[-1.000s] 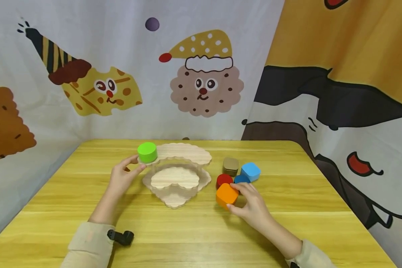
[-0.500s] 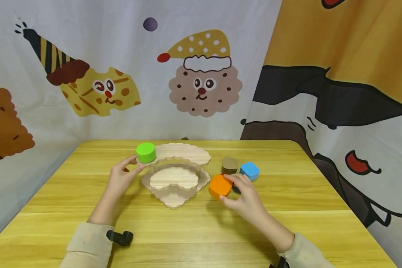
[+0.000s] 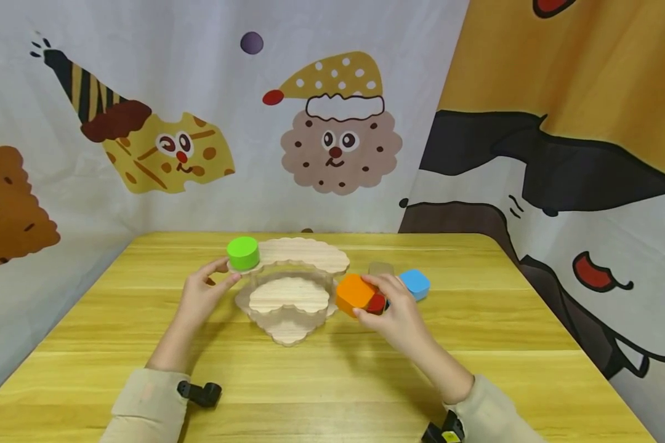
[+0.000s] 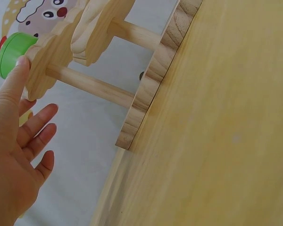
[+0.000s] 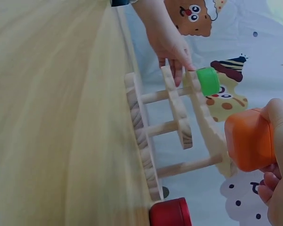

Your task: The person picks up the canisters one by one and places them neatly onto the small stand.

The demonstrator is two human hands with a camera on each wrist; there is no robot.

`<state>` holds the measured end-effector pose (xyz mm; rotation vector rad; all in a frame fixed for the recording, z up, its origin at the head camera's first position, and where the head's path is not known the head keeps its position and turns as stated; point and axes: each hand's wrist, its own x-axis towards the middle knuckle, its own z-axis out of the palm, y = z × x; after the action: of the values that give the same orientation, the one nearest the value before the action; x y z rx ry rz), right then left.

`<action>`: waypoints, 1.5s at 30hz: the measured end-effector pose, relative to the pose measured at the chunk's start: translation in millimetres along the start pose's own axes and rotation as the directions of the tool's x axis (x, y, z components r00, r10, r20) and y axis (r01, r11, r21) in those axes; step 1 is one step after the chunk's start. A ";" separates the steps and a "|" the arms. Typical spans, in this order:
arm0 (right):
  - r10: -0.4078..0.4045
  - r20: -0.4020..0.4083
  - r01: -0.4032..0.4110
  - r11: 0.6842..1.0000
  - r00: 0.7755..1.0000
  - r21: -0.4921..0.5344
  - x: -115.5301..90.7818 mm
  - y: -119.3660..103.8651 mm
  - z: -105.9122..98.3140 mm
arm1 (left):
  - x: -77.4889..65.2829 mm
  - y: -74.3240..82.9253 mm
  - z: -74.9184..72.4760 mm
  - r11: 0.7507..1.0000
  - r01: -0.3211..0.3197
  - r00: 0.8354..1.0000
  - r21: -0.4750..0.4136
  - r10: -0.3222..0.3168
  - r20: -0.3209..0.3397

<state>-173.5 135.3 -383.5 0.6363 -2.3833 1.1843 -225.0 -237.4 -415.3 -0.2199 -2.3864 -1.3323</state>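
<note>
A wooden tiered stand [image 3: 310, 253] with scalloped shelves on posts stands on the table. On the left end of its top shelf sits a round green block [image 3: 242, 253]. My left hand [image 3: 199, 295] pinches that end of the shelf, thumb above beside the green block and index finger below; its other fingers are loosely bent in the left wrist view. My right hand [image 3: 401, 317] grips a rounded-square orange block [image 3: 354, 291] between thumb and fingers. It holds this block raised beside the stand's right side, apart from the top shelf in the right wrist view.
Right of the stand lie a red block [image 5: 170, 214], a light blue block [image 3: 416, 284] and a brown block [image 3: 381, 269]. A dark blue block is mostly hidden behind my right hand. A printed curtain [image 3: 199, 209] hangs behind the table [image 3: 288, 394].
My right hand has lifted the orange block away from the other blocks and carried it left and farther back toward the stand. The left hand has kept its place.
</note>
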 end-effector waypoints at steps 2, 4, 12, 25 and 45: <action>0.002 -0.004 -0.002 1.000 1.000 0.011 2.5 -1.9 0.9 | 0.0 0.5 0.3 1.000 0.001 1.000 -0.003 -0.001 0.004; -0.008 -0.013 0.008 1.000 1.000 0.006 5.7 -3.5 1.7 | -0.1 1.4 0.6 1.000 0.006 1.000 -0.006 -0.006 0.008; -0.066 -0.052 0.065 0.998 0.996 -0.015 24.7 -11.3 8.0 | -0.3 3.3 0.8 1.000 0.014 1.000 -0.024 -0.014 0.008; -0.055 -0.015 0.055 0.998 0.998 0.016 57.8 -24.0 24.0 | -0.3 4.2 0.9 1.000 0.010 1.000 -0.007 -0.010 0.005; -0.044 0.010 0.044 0.999 0.999 0.024 95.9 -37.3 55.8 | -1.0 3.4 -0.6 1.000 0.021 1.000 -0.010 -0.021 0.006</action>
<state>-239.2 48.9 -339.7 0.7007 -2.3545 1.1952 -222.8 -236.0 -412.8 -0.2028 -2.3939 -1.3556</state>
